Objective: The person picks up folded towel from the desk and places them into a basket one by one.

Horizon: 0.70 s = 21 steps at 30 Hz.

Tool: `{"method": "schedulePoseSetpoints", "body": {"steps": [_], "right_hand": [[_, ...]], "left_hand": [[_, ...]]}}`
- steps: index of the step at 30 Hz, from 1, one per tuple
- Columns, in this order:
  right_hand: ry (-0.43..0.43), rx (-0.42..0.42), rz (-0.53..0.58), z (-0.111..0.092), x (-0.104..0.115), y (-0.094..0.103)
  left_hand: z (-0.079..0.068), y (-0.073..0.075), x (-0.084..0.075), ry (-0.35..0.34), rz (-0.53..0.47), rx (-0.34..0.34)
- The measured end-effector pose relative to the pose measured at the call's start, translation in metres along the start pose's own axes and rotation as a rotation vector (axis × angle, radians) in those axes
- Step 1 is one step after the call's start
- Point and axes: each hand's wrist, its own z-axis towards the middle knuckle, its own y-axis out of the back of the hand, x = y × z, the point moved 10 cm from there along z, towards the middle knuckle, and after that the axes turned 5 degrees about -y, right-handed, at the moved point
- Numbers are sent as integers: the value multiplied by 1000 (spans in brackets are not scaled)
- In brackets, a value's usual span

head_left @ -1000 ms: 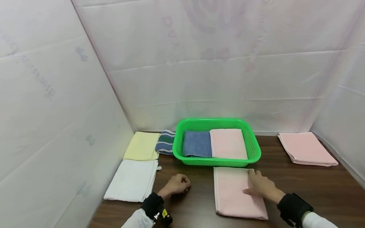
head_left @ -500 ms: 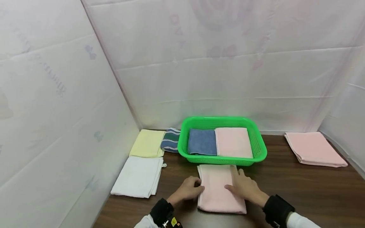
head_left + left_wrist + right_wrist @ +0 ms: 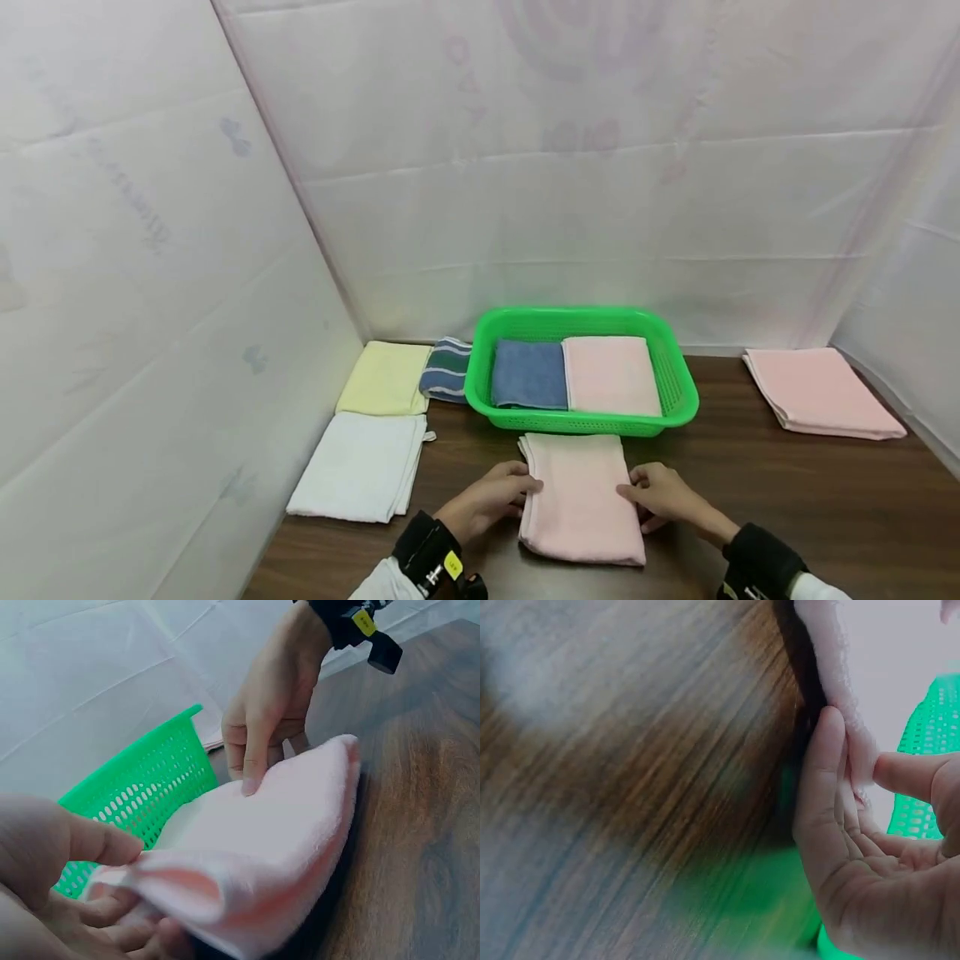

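A folded pink towel (image 3: 579,500) lies on the dark wooden table just in front of the green basket. My left hand (image 3: 491,500) pinches its left edge, thumb on top and fingers beneath; in the left wrist view the towel's folded layers (image 3: 187,892) gape open beside the thumb. On the opposite edge my right hand (image 3: 663,497) pinches the towel, with the thumb over it and the fingers under and along the side, as the right wrist view shows at the towel's edge (image 3: 847,697). Both hands are at about the same height along the towel.
The green basket (image 3: 581,425) holds a folded blue towel (image 3: 529,374) and another pink towel (image 3: 611,376). To its left lie a striped towel (image 3: 447,371), a yellow towel (image 3: 384,379) and a white towel (image 3: 360,467). A further pink towel (image 3: 823,392) lies far right. White sheeting (image 3: 600,217) walls the table.
The pink towel has shifted left, with the view also shifting. My left hand has moved right onto its left edge. My right hand has slid from its far right corner down to the right edge.
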Motion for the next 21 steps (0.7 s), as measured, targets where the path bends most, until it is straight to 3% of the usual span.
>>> {"method": "schedulePoseSetpoints", "body": {"steps": [6, 12, 18, 21], "right_hand": [[-20, 57, 25, 1, -3, 1], [48, 169, 130, 0, -3, 1], [45, 235, 253, 3, -9, 1], [15, 251, 280, 4, -10, 0]], "left_hand": [[1, 13, 0, -31, 29, -58], [-3, 27, 9, 14, -28, -107], [0, 17, 16, 62, 35, -38], [4, 8, 17, 61, 19, 2]]}}
